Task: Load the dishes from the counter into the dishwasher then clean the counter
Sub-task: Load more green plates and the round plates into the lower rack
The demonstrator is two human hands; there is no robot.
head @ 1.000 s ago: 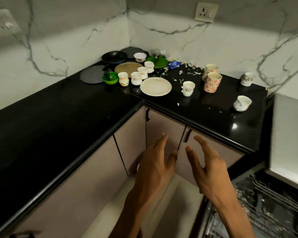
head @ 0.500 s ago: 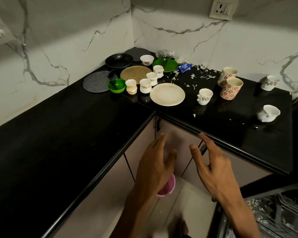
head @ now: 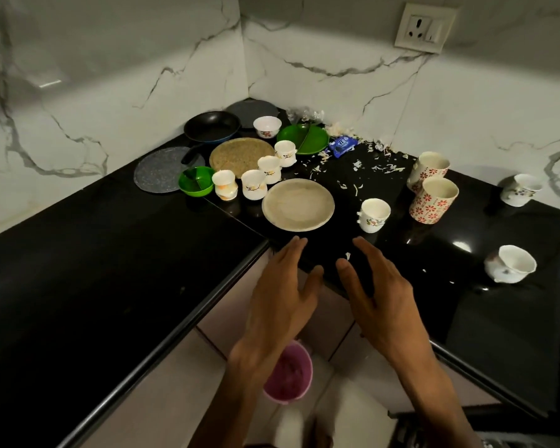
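A glossy black L-shaped stone bench [head: 88, 279] carries unwashed dishes clustered in its corner: a round beige plate [head: 298, 204], a black frying pan [head: 211, 127], 2 red-flowered mugs [head: 433, 200] and small white cups [head: 253, 184]. Above the bench's front edge, the left hand [head: 280, 300] and right hand [head: 380, 297] hover, fingers spread and empty.

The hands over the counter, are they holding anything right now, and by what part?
Nothing is held. The left hand and right hand are both open with fingers spread, reaching toward the beige plate without touching it.
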